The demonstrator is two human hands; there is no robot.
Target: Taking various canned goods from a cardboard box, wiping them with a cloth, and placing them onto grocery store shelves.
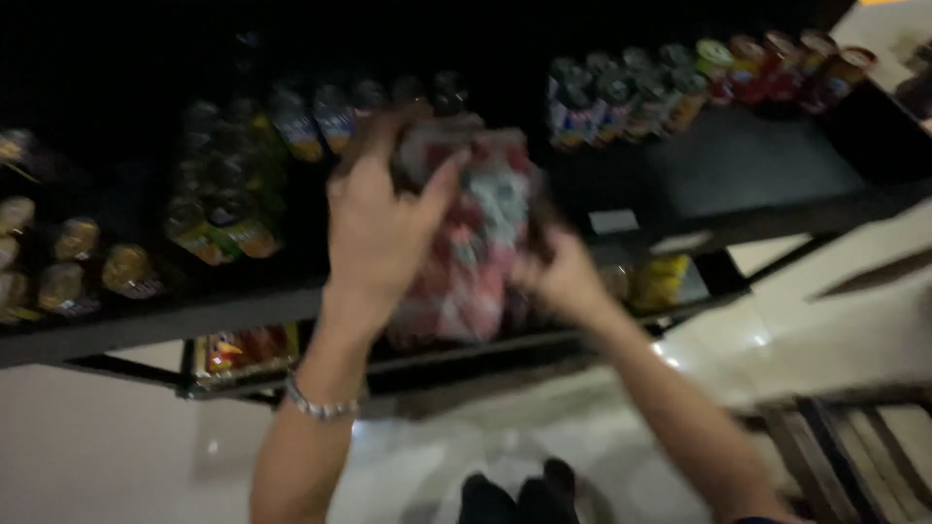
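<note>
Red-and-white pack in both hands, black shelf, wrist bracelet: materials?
Red-and-white pack: likely glossy plastic wrap; it crumples between left hand and right hand, though blurred. Black shelf: matte, possibly painted metal. Silver bracelet: shiny, metal-like links.

I see a dark shelf unit across the upper frame, pics blurry. Upper right: row of cans w/ dark lids, then red and yellow tubs further right. Upper middle-left: bottles w/ yellow and blue labels. Far left: small gold-wrapped jars. Lower shelf, left: red and yellow packets; right of centre: yellow packs. Pale tiled floor below; dark shoes at bottom centre.
</note>
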